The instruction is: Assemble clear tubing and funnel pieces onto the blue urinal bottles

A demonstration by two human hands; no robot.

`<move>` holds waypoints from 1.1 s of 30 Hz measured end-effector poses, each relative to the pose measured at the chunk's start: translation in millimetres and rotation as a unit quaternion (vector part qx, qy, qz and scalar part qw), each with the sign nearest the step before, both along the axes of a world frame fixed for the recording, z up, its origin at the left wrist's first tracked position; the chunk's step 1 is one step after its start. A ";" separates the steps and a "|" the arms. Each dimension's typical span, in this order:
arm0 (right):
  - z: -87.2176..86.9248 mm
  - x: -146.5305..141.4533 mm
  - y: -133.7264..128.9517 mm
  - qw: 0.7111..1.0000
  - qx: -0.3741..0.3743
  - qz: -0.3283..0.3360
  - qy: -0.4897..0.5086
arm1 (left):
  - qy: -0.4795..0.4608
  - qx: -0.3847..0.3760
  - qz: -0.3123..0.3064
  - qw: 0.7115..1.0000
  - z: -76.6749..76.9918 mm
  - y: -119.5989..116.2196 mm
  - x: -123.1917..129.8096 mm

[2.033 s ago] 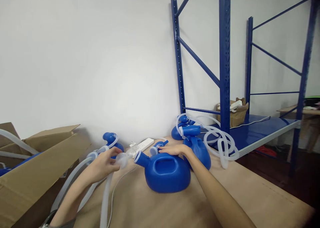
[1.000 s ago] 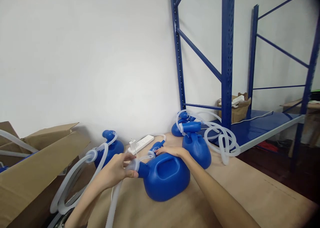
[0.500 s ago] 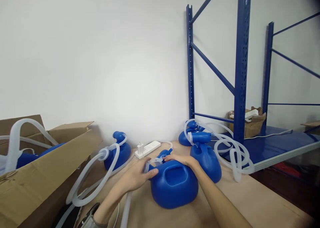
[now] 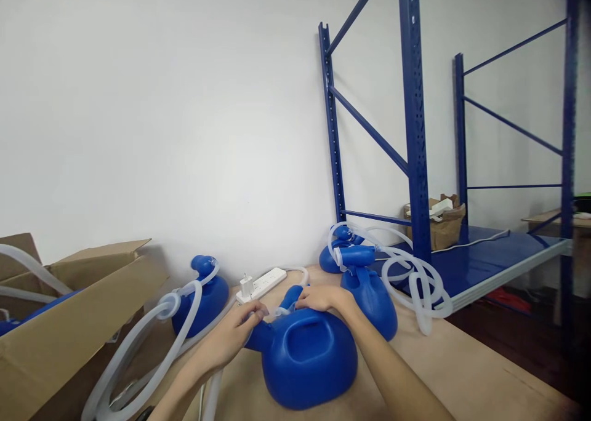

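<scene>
Jug check: near blue jug (image 4: 310,375) sits on the brown tabletop (image 4: 471,365), centre of the work, grip recess facing the camera, spout (image 4: 261,338) out at 9-10 o'clock. Left hand (image 4: 233,333) is wrapped at the spout's mouth, thumb along the top; fingertips mostly hidden, can't tell if clenched. White hose (image 4: 213,394) comes out below that hand, 8-9 o'clock from the jug. Right hand (image 4: 323,299) lies over the jug's back edge at 12, fingers bent beside a small blue piece (image 4: 290,296); can't tell whether they pinch it. Power strip (image 4: 270,282) with plug at 11. Second blue jug (image 4: 372,301) at 1-2, coiled hose (image 4: 422,313) at 2, third blue jug (image 4: 210,304) at 10, open carton (image 4: 69,341) at 9, blue rack shelf (image 4: 484,248) beyond at 2.
</scene>
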State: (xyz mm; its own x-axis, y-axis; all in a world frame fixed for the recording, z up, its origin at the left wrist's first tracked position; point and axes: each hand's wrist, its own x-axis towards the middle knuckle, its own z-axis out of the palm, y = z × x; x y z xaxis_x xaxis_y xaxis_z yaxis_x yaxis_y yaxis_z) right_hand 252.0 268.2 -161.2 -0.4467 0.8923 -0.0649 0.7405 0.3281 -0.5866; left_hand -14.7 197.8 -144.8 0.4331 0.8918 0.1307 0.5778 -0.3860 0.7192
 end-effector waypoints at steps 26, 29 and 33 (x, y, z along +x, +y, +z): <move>10.8 -40.4 -23.3 0.993 -0.021 0.103 -0.063 | 0.071 0.080 0.034 0.994 -5.2 -1.0 5.0; 14.1 -45.3 -29.4 0.993 -0.016 0.090 -0.080 | 0.099 0.120 0.083 0.984 -11.1 -0.6 10.4; 17.5 -50.3 -33.1 0.989 -0.092 0.112 -0.035 | 0.134 0.140 0.105 0.975 -15.3 1.6 13.1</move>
State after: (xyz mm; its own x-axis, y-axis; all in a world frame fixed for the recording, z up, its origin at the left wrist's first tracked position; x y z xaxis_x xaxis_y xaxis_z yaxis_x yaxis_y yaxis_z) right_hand 201.7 235.1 -143.7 -0.6202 0.7422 -0.2540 0.7023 0.3810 -0.6014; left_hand -1.6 199.4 -160.1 0.2964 0.9100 0.2898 0.8184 -0.3984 0.4140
